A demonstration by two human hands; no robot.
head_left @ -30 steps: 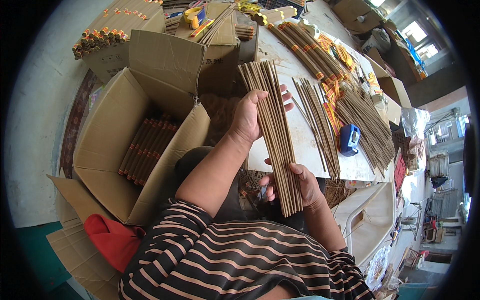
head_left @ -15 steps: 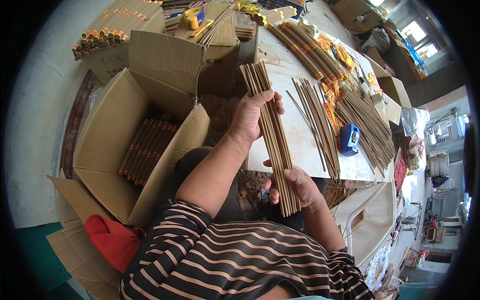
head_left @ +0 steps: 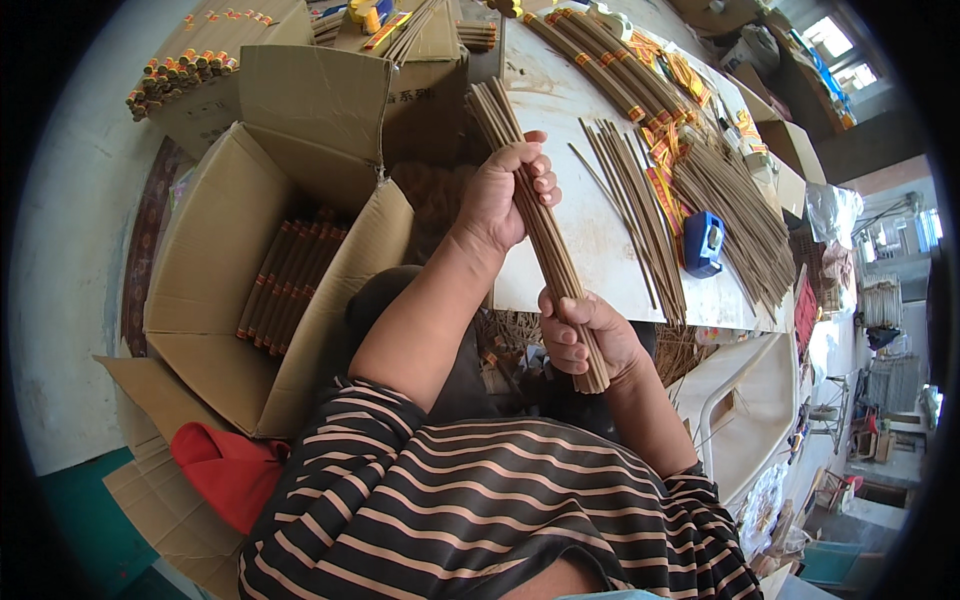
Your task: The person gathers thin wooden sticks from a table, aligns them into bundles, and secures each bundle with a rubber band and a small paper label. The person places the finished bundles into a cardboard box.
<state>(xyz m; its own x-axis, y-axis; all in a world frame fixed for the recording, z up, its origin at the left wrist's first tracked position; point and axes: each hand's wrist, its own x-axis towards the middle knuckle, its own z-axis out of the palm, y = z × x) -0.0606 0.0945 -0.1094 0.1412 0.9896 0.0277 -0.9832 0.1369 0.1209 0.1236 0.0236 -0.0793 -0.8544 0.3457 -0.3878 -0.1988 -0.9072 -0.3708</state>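
Observation:
A bundle of brown incense sticks (head_left: pixel 541 221) slants in front of me, its far end tipped to the left. Around its upper part my left hand (head_left: pixel 508 193) is wrapped, with the thumb across the sticks. Lower down, my right hand (head_left: pixel 590 337) is closed round the same bundle near its bottom end. Just right of the bundle, loose incense sticks (head_left: pixel 640 210) lie on the white table (head_left: pixel 530 260). A larger heap of sticks (head_left: pixel 735 220) spreads farther right, beside a blue tape dispenser (head_left: pixel 703 244).
An open cardboard box (head_left: pixel 200 290) at left holds several dark banded bundles (head_left: pixel 290 285). More banded bundles (head_left: pixel 590 65) lie at the table's far side, near red and yellow labels (head_left: pixel 665 165). A red cloth (head_left: pixel 228 475) hangs by the box. A white tub (head_left: pixel 745 410) stands at right.
Both hands have tightened round the sticks, and the flat spread has gathered into a rounder bundle. My right hand, loosely held before, now grips the lower end. The view has shifted slightly.

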